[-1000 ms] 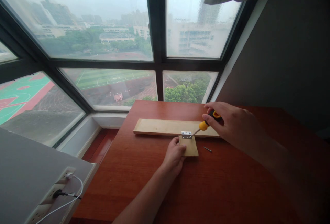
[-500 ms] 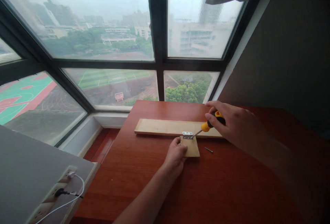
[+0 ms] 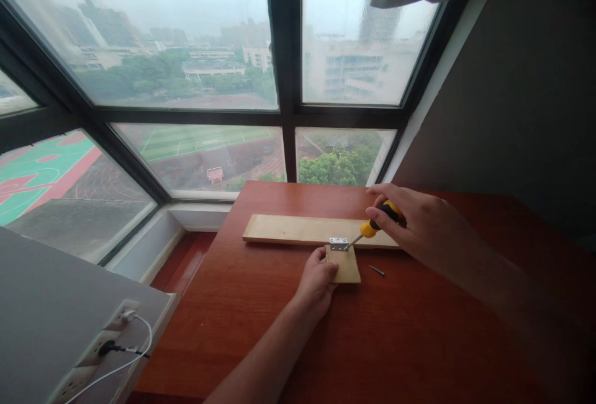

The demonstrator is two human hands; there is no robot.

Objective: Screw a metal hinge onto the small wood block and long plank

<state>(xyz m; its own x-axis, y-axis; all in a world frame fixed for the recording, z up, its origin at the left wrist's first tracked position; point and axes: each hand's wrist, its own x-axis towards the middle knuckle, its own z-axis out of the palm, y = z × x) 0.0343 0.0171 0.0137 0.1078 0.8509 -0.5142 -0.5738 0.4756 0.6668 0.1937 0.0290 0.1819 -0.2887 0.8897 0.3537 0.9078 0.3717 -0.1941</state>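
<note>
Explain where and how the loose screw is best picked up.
Pinch the screw across its middle, probably best from above and the near side: it is thin and lies flat on the table, with the small board to its left and the screwdriver beyond.
</note>
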